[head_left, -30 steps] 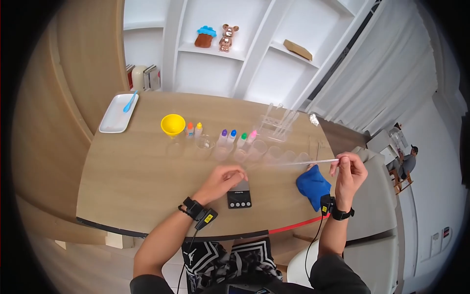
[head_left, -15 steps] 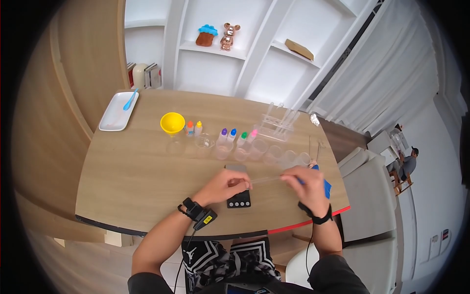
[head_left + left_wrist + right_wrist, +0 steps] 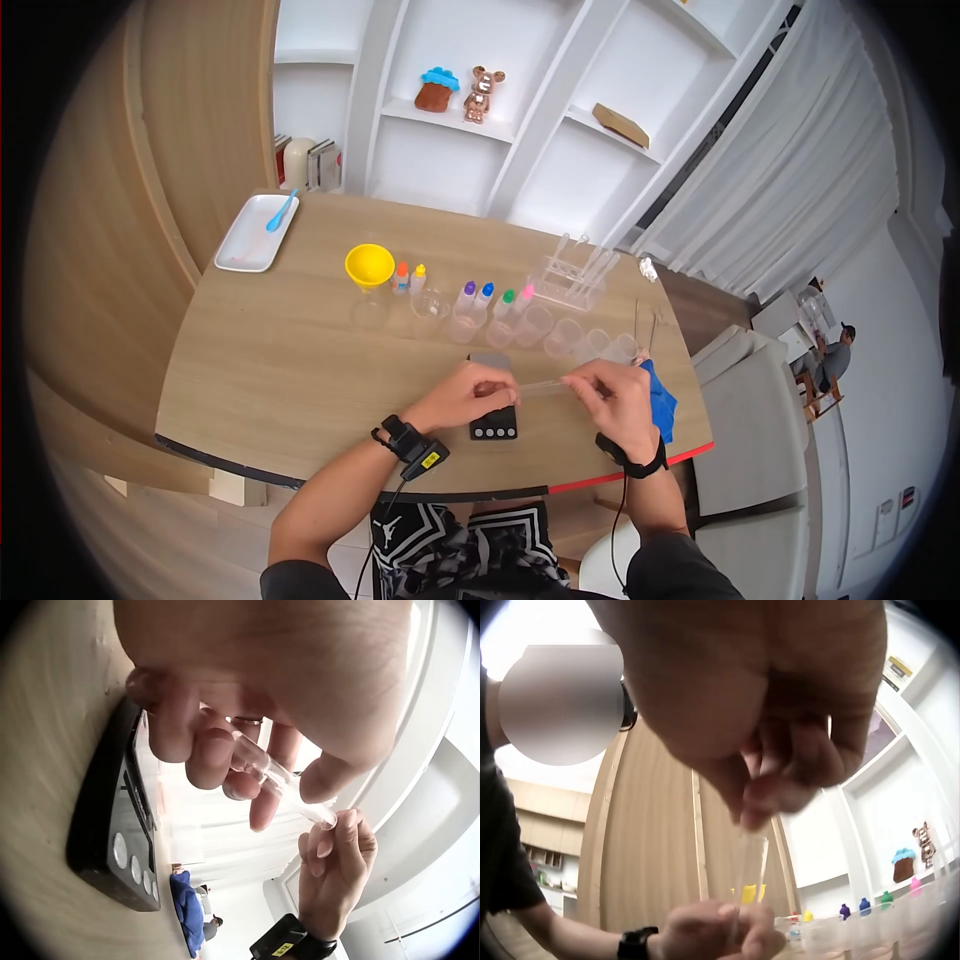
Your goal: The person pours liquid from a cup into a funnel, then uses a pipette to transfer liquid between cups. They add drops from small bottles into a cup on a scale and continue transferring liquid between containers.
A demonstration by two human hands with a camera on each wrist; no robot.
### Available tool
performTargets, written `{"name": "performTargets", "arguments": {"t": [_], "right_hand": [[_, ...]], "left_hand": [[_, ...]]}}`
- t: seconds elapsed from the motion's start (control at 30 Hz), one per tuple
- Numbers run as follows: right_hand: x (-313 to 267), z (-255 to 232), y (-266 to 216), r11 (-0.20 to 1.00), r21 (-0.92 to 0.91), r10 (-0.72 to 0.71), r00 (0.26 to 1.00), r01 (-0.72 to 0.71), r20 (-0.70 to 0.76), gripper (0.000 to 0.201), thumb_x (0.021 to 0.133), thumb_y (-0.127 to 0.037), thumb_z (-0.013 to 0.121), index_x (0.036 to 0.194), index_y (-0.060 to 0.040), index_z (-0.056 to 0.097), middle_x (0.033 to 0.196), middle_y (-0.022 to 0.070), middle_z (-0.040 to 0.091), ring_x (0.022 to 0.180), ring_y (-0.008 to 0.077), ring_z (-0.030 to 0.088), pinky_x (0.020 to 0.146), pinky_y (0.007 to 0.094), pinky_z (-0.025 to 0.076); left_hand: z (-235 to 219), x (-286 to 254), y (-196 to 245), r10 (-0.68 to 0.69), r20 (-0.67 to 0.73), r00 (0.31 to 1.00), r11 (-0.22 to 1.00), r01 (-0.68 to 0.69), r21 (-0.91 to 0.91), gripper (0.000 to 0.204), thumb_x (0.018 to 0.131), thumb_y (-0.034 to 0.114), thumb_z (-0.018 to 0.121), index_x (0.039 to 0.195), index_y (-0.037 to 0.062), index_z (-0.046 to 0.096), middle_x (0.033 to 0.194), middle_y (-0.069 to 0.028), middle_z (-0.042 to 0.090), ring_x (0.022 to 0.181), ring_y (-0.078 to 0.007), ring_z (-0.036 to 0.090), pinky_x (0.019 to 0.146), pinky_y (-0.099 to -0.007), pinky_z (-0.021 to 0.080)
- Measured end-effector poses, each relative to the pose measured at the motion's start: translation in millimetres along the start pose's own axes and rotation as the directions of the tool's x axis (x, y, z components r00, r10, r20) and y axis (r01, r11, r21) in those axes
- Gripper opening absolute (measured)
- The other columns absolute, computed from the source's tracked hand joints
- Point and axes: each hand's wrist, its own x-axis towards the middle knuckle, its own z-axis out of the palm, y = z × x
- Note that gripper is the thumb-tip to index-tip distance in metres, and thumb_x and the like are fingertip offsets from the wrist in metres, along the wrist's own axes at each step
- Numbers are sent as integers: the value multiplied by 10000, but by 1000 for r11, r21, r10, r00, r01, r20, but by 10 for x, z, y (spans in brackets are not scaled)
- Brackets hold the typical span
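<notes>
Hands meet over the scale [image 3: 493, 412], each taking one end of a clear tube [image 3: 541, 386]; the left hand [image 3: 462, 390] curls its fingers [image 3: 212, 754] round one end, and the right hand [image 3: 617, 394] pinches the other end between thumb and fingertips [image 3: 771, 796]; held at both ends this way, the tube lies nearly level above the table [image 3: 290, 370], which looks like a way to keep so thin a thing steady and away from the wood.

The tube is slim, straight and see-through, glass or clear plastic, I cannot tell which; its open mouth shows in the left wrist view [image 3: 327, 820], close to the right fingertips. The scale is a flat black slab with a row of round buttons [image 3: 133, 864] along one edge, lying on the table just under the left hand.

Behind the hands stands a row of clear cups [image 3: 563, 336], soft-edged and glossy; small dropper bottles with coloured caps [image 3: 497, 297] stand behind them; a yellow funnel [image 3: 369, 265], smooth and cone-shaped, sits at the row's left end; a clear rack [image 3: 573, 272] holds more tubes upright. A blue cloth [image 3: 660, 400], crumpled and matte, lies just beside the right wrist; a white tray [image 3: 256, 233] with a blue spoon [image 3: 281, 212] sits at the far left corner; the tabletop is pale wood grain with a dark front edge.
</notes>
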Motion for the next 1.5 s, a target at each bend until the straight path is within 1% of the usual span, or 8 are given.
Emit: {"name": "performTargets", "arguments": {"t": [0.13,0.23,0.53,0.63,0.93,1.23,1.37,1.5], "right_hand": [[-12,4,-22,996,-39,73,993,-77,-97,97,884,-67,822,874,12,767,674,112,687,534,157,593,525,296,450],[-37,36,51,1000,10,-3,999,4,-47,95,882,-61,824,871,16,770,672,104,692,526,141,577,520,286,446],[-70,47,142,999,41,31,996,-28,-78,71,881,-39,815,871,17,772,666,89,688,530,117,573,517,274,443],[-68,27,137,998,56,16,1000,-17,14,60,881,-26,806,868,19,769,661,78,686,525,112,580,516,264,446],[-247,-634,557,912,397,249,910,-105,-332,117,1003,-48,701,932,32,748,751,71,712,579,100,612,536,237,460],[-584,-1448,1559,950,106,300,767,-294,-567,210,1012,-145,709,913,38,730,719,49,688,583,87,611,518,240,437],[-558,-1352,1883,921,-29,320,797,-388,-513,215,1001,-141,711,891,43,730,665,47,678,558,88,620,510,253,457],[-458,-1158,2090,886,30,432,802,-462,-413,212,1000,-128,698,882,45,727,664,51,681,544,89,622,498,259,458]], "left_hand": [[1,32,-158,18,-21,1000,999,-19,-45,196,1028,169,649,969,12,750,755,47,642,637,-13,442,559,-233,345],[13,17,-107,20,-23,1000,999,-21,-28,195,1029,165,647,976,10,751,772,50,654,644,-7,438,565,-228,344],[14,27,-207,33,-13,999,999,-33,-27,187,1022,164,656,967,12,751,778,43,677,635,-10,456,556,-231,350],[17,33,-215,46,-29,999,998,-47,-40,179,1021,158,657,973,13,750,782,41,678,638,-11,457,560,-231,350],[-6,47,-341,-5,-104,995,1000,3,-24,178,1045,146,619,987,9,718,843,56,665,726,1,475,633,-211,382],[9,49,-148,-71,-177,982,996,61,-60,173,1026,148,632,959,14,718,724,68,559,654,-15,429,586,-237,338],[-5,37,-117,-64,-150,987,995,51,-90,168,1029,147,629,973,9,707,847,42,660,711,-18,507,630,-219,400],[-35,25,-102,-94,-123,988,992,82,-97,165,1029,153,622,993,13,701,928,25,698,758,-29,559,675,-219,445]]}}
